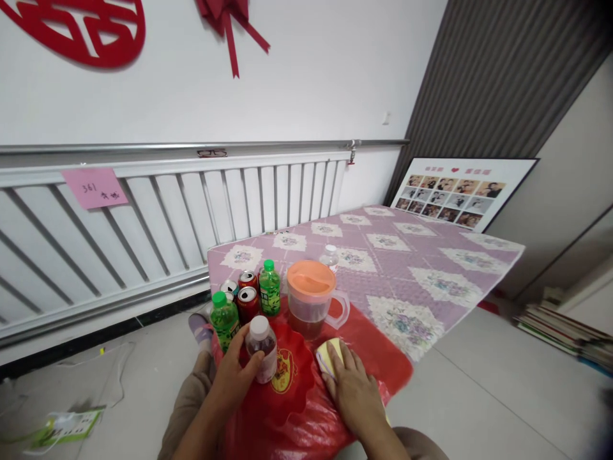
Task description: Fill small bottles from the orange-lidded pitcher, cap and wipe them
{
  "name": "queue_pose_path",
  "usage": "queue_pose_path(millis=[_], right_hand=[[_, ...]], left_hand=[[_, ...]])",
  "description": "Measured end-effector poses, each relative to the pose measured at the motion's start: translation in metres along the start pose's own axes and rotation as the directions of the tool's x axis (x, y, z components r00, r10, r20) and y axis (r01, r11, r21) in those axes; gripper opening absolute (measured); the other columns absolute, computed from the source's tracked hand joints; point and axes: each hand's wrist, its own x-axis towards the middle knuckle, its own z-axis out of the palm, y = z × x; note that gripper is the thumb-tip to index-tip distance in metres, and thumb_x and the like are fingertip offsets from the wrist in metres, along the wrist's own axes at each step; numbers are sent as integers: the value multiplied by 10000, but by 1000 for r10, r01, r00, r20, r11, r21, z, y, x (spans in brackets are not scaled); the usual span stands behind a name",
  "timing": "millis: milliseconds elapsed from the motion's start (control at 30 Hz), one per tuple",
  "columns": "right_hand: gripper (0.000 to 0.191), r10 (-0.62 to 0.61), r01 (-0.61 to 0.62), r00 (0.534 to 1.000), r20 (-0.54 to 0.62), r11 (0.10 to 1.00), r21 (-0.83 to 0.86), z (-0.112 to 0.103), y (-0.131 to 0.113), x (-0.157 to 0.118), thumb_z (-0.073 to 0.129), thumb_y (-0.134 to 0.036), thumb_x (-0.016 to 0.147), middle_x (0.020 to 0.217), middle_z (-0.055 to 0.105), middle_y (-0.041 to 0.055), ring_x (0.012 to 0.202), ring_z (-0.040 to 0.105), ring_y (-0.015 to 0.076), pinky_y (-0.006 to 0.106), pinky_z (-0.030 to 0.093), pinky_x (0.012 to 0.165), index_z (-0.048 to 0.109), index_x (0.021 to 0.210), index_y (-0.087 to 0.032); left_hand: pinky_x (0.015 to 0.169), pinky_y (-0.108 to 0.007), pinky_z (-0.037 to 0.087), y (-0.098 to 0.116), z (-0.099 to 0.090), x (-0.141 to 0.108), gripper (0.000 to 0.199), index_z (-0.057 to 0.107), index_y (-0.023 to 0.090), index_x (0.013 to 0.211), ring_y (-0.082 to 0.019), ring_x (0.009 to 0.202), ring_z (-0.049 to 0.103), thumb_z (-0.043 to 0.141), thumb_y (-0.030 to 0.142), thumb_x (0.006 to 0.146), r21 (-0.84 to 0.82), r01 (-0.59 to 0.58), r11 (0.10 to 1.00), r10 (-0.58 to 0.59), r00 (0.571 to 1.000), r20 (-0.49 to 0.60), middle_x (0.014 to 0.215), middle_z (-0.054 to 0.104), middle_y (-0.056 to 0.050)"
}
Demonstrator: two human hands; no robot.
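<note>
My left hand [234, 377] is wrapped round a clear bottle [265, 364] with a white cap, which stands upright over the red scalloped tray [299, 402]. Under my right hand [353, 386] a folded yellow cloth [330, 356] is pressed against the red plastic sheet [378, 345]. Behind the tray stands a clear plastic pitcher [309, 310] with an orange lid and some brownish liquid inside. Two green bottles [271, 291] and several drink cans [248, 300] are grouped at the left, close to my left hand.
A purple patterned tablecloth [335, 239] covers the table, with another white-capped bottle [330, 257] behind the pitcher. A white radiator [215, 198] runs along the wall. At the right lean a photo board [450, 167] and stacked books [546, 329]. A power strip [69, 428] lies on the floor.
</note>
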Motion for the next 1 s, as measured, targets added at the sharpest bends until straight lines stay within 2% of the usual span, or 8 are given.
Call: queue_pose_path(millis=[200,467,667,767,900,1000], right_hand=[[559,12,-12,998,-55,1000,12,3,0,0,479,-354,919,1533,411,115,1355,413,318,487,425,977,426,1464,-242],[537,7,-6,999,-54,1000,17,2,2,-1,456,-358,917,1514,438,122,1335,448,325,493,443,972,469,1438,-227],[528,0,4,999,-53,997,74,8,13,4,472,-349,882,1490,471,117,1304,496,331,493,473,956,525,1397,-251],[541,-12,17,999,-46,995,101,16,19,6,486,-365,868,1491,468,119,1295,511,338,495,494,936,529,1396,-258],[519,0,21,983,-183,993,114,23,22,6,507,-388,861,1437,531,125,1283,523,358,516,507,921,573,1356,-249],[488,-20,68,942,-335,989,134,24,26,3,552,-355,826,1387,584,108,1247,561,350,491,518,925,619,1302,-269]], left_hand=[[1098,-457,400,0,1,0,619,469,161,1362,-291,1276,537,597,314,777,30,-20,999,20,1000,7,1386,569,-144],[1090,-471,417,13,6,-5,613,499,109,1326,-311,1245,563,546,332,757,72,-47,996,51,997,-52,1326,612,-171],[1070,-471,449,7,9,-2,597,543,139,1277,-330,1236,576,576,345,718,73,-39,997,46,993,-105,1316,629,-148],[1059,-464,466,2,9,2,556,572,193,1243,-327,1218,591,614,338,708,68,-31,997,37,996,-80,1286,658,-106],[1059,-468,464,-3,11,7,584,560,173,1236,-325,1217,587,643,415,711,65,-18,998,25,993,-112,1290,644,-121],[1037,-465,479,-7,14,11,568,585,161,1183,-320,1177,607,645,473,712,87,7,996,5,989,-145,1255,654,-129]])
